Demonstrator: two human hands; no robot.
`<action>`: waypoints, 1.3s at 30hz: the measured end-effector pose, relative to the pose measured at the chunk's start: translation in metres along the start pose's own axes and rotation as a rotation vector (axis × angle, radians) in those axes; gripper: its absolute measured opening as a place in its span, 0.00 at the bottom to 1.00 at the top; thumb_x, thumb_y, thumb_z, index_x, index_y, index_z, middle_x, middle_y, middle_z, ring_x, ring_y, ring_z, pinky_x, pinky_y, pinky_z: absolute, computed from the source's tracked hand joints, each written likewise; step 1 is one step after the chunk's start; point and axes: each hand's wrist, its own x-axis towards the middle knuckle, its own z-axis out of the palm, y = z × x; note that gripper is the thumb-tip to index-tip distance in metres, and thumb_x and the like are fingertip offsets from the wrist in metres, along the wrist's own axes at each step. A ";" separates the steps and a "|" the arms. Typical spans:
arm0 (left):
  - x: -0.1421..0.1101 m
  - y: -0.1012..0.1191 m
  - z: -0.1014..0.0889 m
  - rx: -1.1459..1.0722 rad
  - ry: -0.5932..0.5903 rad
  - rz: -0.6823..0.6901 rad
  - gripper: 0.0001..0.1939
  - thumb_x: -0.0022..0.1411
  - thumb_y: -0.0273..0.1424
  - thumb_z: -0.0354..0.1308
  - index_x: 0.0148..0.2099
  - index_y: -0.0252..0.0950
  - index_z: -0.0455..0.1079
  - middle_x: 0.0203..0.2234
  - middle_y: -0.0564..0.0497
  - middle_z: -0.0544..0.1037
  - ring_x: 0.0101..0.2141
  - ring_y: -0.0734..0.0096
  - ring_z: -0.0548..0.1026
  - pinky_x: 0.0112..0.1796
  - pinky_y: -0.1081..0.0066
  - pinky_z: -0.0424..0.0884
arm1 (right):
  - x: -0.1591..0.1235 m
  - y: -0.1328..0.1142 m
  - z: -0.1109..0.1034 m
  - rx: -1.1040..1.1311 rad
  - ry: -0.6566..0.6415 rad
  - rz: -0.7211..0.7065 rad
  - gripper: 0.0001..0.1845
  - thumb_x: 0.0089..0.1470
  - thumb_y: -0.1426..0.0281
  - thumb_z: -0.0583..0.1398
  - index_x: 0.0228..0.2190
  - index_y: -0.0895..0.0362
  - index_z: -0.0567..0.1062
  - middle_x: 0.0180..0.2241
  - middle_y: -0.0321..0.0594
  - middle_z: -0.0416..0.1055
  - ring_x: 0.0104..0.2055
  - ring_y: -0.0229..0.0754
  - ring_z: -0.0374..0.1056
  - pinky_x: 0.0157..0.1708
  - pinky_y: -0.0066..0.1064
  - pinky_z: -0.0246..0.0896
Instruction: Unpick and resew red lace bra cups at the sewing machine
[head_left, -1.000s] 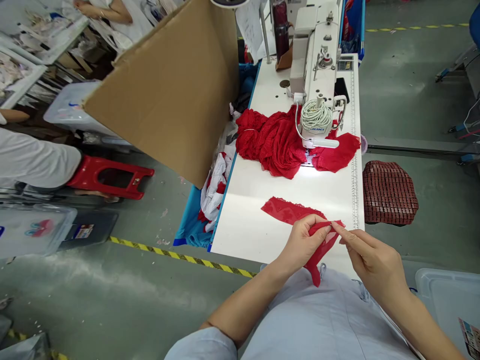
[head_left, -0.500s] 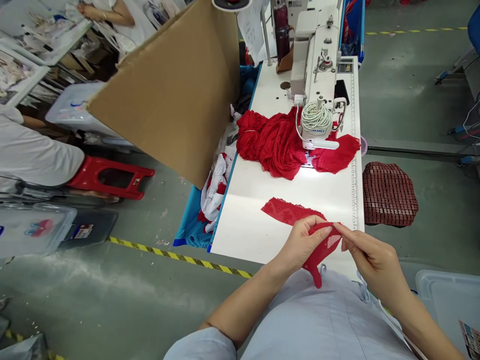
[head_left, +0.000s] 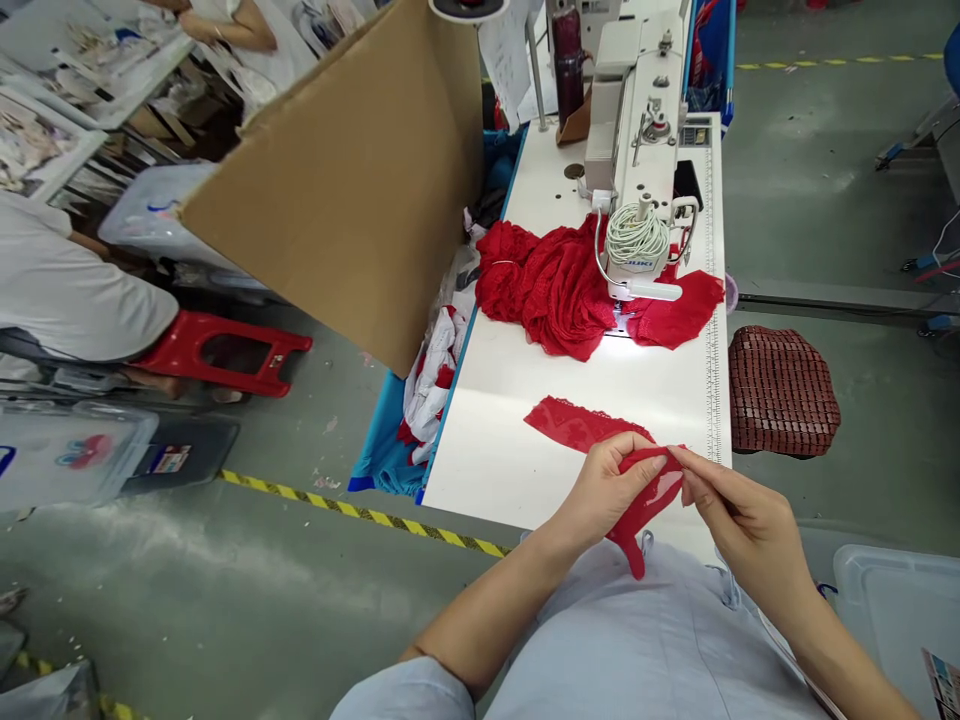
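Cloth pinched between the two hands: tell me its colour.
The cloth is red, shown best in the head view.

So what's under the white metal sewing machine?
Crumpled red fabric pokes out from under the white metal sewing machine, on the flat white tabletop. The machine's front end covers part, so I can't see what's right beneath.

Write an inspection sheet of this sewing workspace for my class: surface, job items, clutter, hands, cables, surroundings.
Surface: white table, ruler strip along right edge.
Job items: red cloth, held; lace-edged red strip on table, joining unclear; bunched red fabric by sewing machine.
Clutter: dark flat object beside machine.
Hands: left hand, right hand, each grip pinching red cloth.
Cables: coiled pale cord on machine.
Surroundings: cardboard, red stool.
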 end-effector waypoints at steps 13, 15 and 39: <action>-0.001 0.001 0.003 0.068 0.048 0.042 0.16 0.59 0.42 0.62 0.33 0.34 0.68 0.25 0.55 0.70 0.25 0.79 0.66 0.28 0.75 0.61 | -0.002 0.006 -0.003 -0.200 -0.062 -0.097 0.28 0.61 0.81 0.53 0.57 0.46 0.72 0.26 0.30 0.70 0.22 0.32 0.64 0.22 0.23 0.60; -0.001 0.002 0.003 0.105 0.060 0.062 0.15 0.60 0.42 0.61 0.33 0.34 0.68 0.24 0.55 0.69 0.25 0.79 0.65 0.28 0.74 0.61 | -0.002 0.004 -0.002 -0.133 -0.038 -0.066 0.27 0.62 0.80 0.54 0.56 0.45 0.74 0.26 0.31 0.71 0.23 0.32 0.65 0.24 0.23 0.62; -0.006 -0.008 -0.012 0.455 -0.124 0.171 0.08 0.66 0.33 0.52 0.33 0.38 0.62 0.29 0.53 0.69 0.31 0.72 0.67 0.35 0.69 0.64 | 0.003 -0.005 0.010 0.440 -0.007 0.493 0.15 0.57 0.56 0.63 0.29 0.54 0.76 0.18 0.31 0.61 0.19 0.33 0.52 0.18 0.27 0.51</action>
